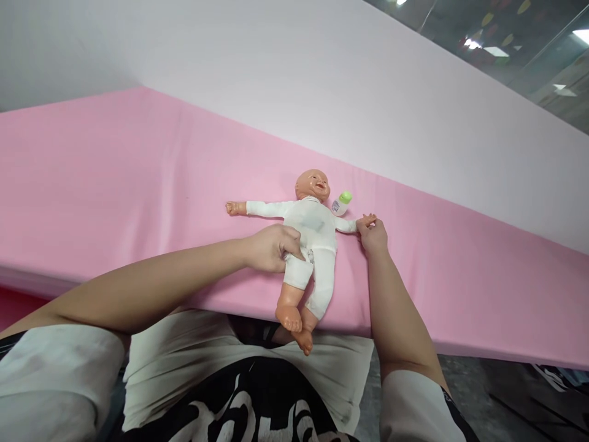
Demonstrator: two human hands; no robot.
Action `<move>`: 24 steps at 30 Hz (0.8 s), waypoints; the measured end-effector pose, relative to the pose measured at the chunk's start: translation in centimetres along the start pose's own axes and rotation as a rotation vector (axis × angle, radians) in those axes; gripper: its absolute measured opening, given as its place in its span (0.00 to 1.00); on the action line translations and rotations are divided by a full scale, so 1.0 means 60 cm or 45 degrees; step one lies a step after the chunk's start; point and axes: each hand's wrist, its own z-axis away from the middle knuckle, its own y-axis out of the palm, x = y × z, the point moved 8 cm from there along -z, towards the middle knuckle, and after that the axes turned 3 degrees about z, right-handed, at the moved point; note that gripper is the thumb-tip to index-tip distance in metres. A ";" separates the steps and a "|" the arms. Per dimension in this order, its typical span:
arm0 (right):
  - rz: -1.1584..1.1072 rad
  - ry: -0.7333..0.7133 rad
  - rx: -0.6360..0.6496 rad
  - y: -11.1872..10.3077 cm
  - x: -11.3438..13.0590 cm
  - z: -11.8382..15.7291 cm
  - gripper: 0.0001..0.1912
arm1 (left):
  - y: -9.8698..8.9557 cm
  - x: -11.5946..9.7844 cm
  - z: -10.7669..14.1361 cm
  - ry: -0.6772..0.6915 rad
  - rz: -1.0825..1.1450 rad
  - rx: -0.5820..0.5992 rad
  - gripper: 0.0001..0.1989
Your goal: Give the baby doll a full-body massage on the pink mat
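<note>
A baby doll [313, 222] with a white cloth body lies on its back, its head away from me and its feet over the near edge. My left hand [276, 247] is closed on the cloth at the top of the doll's leg on the left, its fingertips partly hidden. Out to the right, my right hand [373, 237] pinches the doll's small hand [367, 219], keeping that arm stretched sideways. The doll's other arm [264, 209] reaches left, touched by neither hand. Beside the doll's head lies a small bottle [341, 203] with a green cap.
The doll lies on a long pink padded surface [92, 178]. A white wall [276, 80] rises behind it, topped by a glass pane [488, 55] with reflections. Below the right side, dark metal bars [538, 405] stand over a grey floor.
</note>
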 end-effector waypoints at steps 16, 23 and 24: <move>0.752 -1.055 0.384 0.160 0.189 0.140 0.32 | -0.086 0.151 0.020 -0.618 -0.001 -0.500 0.07; 0.515 -0.852 0.282 0.131 0.182 0.118 0.24 | -0.089 0.140 0.016 -0.522 0.016 -0.479 0.06; 0.447 -0.767 0.253 0.122 0.173 0.109 0.23 | -0.089 0.130 0.014 -0.468 0.011 -0.455 0.06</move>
